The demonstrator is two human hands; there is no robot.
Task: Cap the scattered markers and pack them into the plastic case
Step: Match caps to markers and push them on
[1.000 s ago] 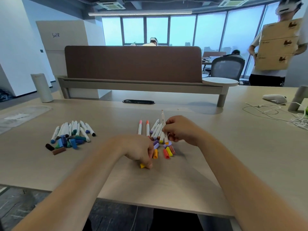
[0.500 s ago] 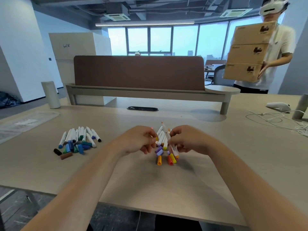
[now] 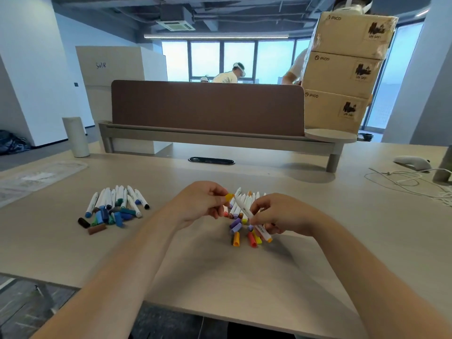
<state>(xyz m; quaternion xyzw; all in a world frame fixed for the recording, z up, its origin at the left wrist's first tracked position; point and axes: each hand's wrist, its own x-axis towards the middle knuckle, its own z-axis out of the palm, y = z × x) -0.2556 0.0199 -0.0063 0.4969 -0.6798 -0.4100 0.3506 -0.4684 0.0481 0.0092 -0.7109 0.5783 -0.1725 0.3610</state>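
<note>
Yellow cap [image 3: 229, 197] pinched in left hand [image 3: 199, 203] fingertips, at the tip of a white marker [image 3: 247, 211] | right hand [image 3: 277, 214] grips that marker, tilted above the desk [image 3: 244, 277] | loose caps [image 3: 244, 234] under the hands | second marker pile [image 3: 115, 204] lies left, well apart.

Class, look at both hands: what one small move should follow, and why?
Probably press the yellow cap onto the marker. The left hand pinches the cap right at the marker's upper tip, the right hand grips the barrel, and the two look nearly lined up but not yet joined.
</note>
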